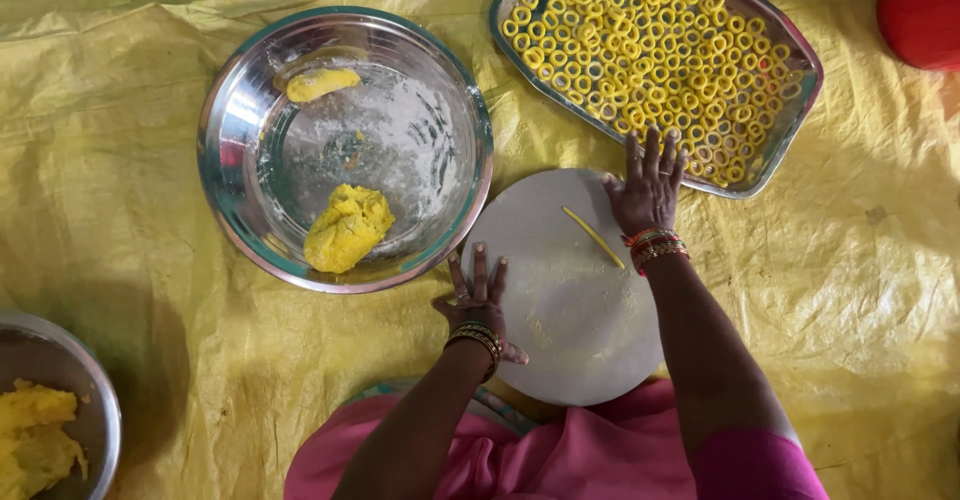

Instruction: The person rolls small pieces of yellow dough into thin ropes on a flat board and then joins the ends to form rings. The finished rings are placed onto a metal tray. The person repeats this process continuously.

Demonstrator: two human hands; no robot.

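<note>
Both hands spread flat: left hand (pixel 478 305), right hand (pixel 648 188) at round board (pixel 570 310) edges; dough strip (pixel 592 236) between.

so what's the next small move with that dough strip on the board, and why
Probably bring the right hand back onto the dough strip and curl it into a ring. The strip lies straight and thin on the round board, and the tray beside it holds many finished rings. The left hand steadies the board's edge.

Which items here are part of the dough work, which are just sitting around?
In use: round board under left hand and right hand; dough strip; tray of rings; steel bowl with dough lump.

Lying about: red object; second bowl; yellow sheet.
</note>
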